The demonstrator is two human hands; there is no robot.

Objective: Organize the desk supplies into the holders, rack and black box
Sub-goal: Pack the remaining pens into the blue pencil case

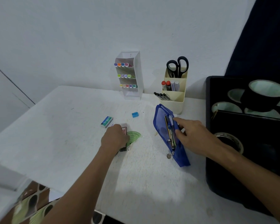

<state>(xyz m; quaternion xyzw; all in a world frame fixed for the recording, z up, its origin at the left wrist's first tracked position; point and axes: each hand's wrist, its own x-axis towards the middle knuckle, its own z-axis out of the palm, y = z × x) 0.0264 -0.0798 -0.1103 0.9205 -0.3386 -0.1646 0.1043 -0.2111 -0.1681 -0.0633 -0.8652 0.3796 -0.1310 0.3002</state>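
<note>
Two hands down, desk half sorted

My left hand (115, 137) is curled over a small red box (124, 131) beside the protractor (133, 137). My right hand (196, 136) pinches the open blue pouch (162, 126). Staple box (107, 121) writing's too blurry. Rack (132, 75) and holder (174, 88) stand behind, black box (208, 120) right.

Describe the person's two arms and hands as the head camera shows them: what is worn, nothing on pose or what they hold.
Both forearms are bare up to the bottom edge of the picture; no sleeve or cuff shows. The left hand and right hand wear no gloves. No watch, bracelet or ring is visible on either wrist or on the fingers that show. No markings can be made out.
</note>
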